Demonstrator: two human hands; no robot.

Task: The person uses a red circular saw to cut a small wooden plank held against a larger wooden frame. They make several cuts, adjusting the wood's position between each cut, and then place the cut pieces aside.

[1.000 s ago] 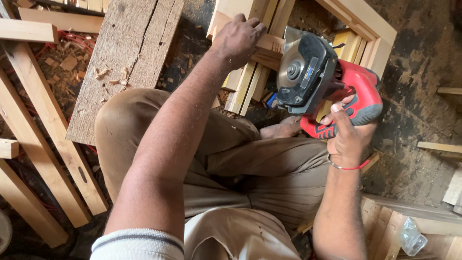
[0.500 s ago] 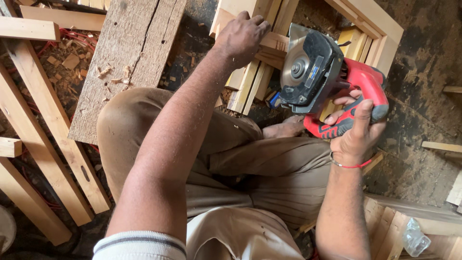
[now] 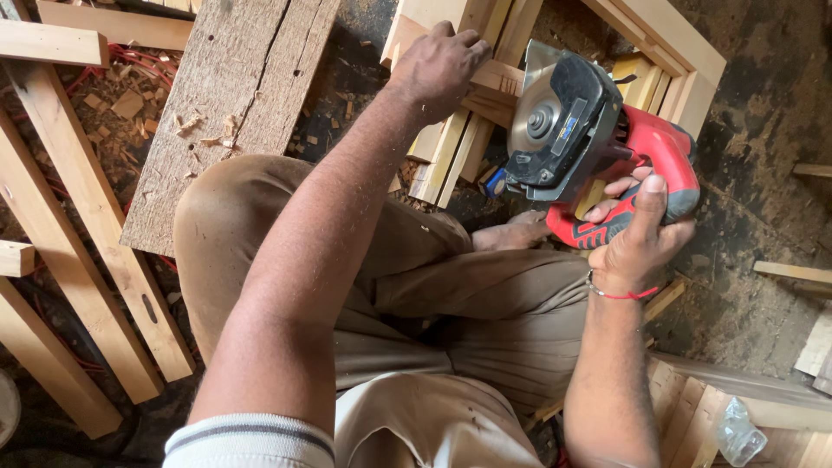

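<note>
I sit cross-legged on a dusty floor. My right hand (image 3: 640, 236) grips the handle of a red and black circular saw (image 3: 589, 143), held up off the floor with its round blade guard facing me. My left hand (image 3: 440, 62) reaches forward and rests on a bundle of pale wooden strips (image 3: 451, 143) lying beside a wooden frame (image 3: 685, 48). A red thread is tied around my right wrist. My bare foot (image 3: 513, 234) shows just below the saw.
A rough grey plank (image 3: 230, 95) lies ahead on the left with wood chips on it. Long pale battens (image 3: 65, 217) run diagonally at the left. More wood pieces (image 3: 793, 273) and a crumpled plastic bottle (image 3: 737, 433) lie at the right.
The saw and my right hand have shifted slightly right and up in view. My left hand stays on the wooden strips.
</note>
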